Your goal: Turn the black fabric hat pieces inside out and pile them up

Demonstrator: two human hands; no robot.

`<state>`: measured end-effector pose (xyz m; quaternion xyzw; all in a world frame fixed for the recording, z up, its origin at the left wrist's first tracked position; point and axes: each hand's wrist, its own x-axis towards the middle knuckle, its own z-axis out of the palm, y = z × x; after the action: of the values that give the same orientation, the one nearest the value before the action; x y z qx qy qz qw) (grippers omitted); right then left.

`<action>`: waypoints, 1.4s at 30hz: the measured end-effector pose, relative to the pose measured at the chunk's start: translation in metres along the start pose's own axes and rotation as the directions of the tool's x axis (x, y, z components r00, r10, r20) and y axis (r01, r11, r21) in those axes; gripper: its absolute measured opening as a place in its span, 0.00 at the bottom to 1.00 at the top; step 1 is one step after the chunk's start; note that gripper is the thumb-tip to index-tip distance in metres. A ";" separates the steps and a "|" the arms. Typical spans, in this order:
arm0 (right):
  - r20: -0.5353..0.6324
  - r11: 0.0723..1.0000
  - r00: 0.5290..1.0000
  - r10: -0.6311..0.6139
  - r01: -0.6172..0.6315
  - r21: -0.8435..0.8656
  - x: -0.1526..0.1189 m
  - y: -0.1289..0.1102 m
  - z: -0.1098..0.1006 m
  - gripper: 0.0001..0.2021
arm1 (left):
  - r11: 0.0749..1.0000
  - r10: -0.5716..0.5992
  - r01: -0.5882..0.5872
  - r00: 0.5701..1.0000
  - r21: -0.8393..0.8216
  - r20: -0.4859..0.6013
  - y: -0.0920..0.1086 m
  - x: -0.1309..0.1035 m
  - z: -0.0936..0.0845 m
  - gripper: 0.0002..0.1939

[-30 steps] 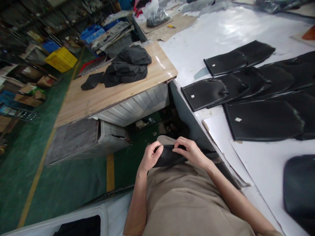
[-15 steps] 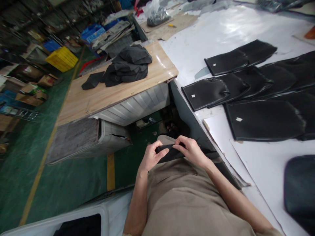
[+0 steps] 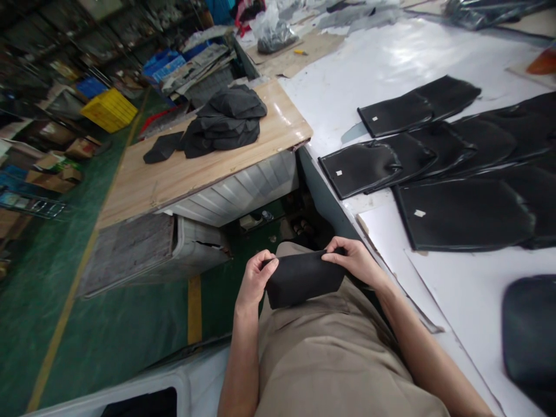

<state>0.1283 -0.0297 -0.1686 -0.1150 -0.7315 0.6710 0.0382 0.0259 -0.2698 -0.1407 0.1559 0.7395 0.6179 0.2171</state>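
A small black fabric piece [image 3: 304, 279] is stretched between my two hands in front of my lap. At its upper left corner, my left hand [image 3: 256, 277] pinches the edge between thumb and fingers. My right hand [image 3: 353, 259] grips the upper right edge the same way. The lower part of the piece hangs down against the brown clothing [image 3: 330, 359]. More black fabric [image 3: 228, 124] lies heaped on the wooden board ahead, with a smaller folded piece [image 3: 163, 147] beside it.
On the white-covered table [image 3: 460, 295] at right lie several flat black pieces [image 3: 464, 211], some with small white stickers. The wooden board [image 3: 134, 176] rests on a pale bin [image 3: 243, 194]. A white bin [image 3: 204, 376] holding dark material stands lower left. A yellow crate [image 3: 109, 110] sits on the green floor.
My hands have moved apart, drawing out the top edge of the black fabric piece. Its face is now spread flat and visible, where before it was bunched between my fingers.
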 end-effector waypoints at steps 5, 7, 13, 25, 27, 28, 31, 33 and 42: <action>-0.122 0.976 0.992 0.027 0.001 0.220 -0.001 0.003 0.011 0.14 | 0.999 -0.006 0.005 1.000 -0.040 -0.018 -0.003 0.001 0.002 0.17; -0.164 0.938 0.984 0.073 -0.011 0.347 -0.001 0.004 0.014 0.15 | 0.996 -0.011 0.009 1.000 -0.083 -0.019 -0.005 0.001 0.001 0.17; -0.158 0.851 0.957 0.244 -0.134 0.508 -0.004 0.005 0.025 0.18 | 0.992 -0.013 0.009 0.999 -0.129 -0.035 -0.006 0.000 0.001 0.17; -0.270 0.749 0.867 0.420 -0.163 0.642 -0.001 0.002 0.031 0.21 | 0.973 -0.074 0.052 0.993 -0.226 -0.092 -0.004 -0.004 0.018 0.24; -0.252 0.742 0.859 0.445 -0.197 0.641 0.000 0.005 0.029 0.22 | 0.966 -0.113 0.088 0.989 -0.243 -0.093 -0.005 -0.003 0.019 0.24; -0.245 0.740 0.858 0.452 -0.207 0.640 0.001 0.007 0.028 0.22 | 0.961 -0.132 0.105 0.987 -0.258 -0.090 -0.006 -0.002 0.018 0.24; -0.239 0.742 0.861 0.449 -0.210 0.636 0.007 0.013 0.025 0.22 | 0.956 -0.149 0.133 0.988 -0.263 -0.042 -0.009 -0.003 0.012 0.18; -0.237 0.731 0.860 0.453 -0.205 0.651 0.013 0.017 0.021 0.22 | 0.962 -0.141 0.139 0.990 -0.235 0.010 -0.014 -0.005 0.008 0.15; -0.089 0.727 0.888 0.450 -0.306 0.615 0.008 0.049 0.047 0.25 | 0.975 -0.171 0.077 0.858 -0.207 -0.484 -0.038 0.002 0.019 0.20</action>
<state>0.1167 -0.0703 -0.2219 -0.3228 -0.4399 0.8378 0.0184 0.0356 -0.2601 -0.1808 -0.0773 0.7198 0.6862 0.0716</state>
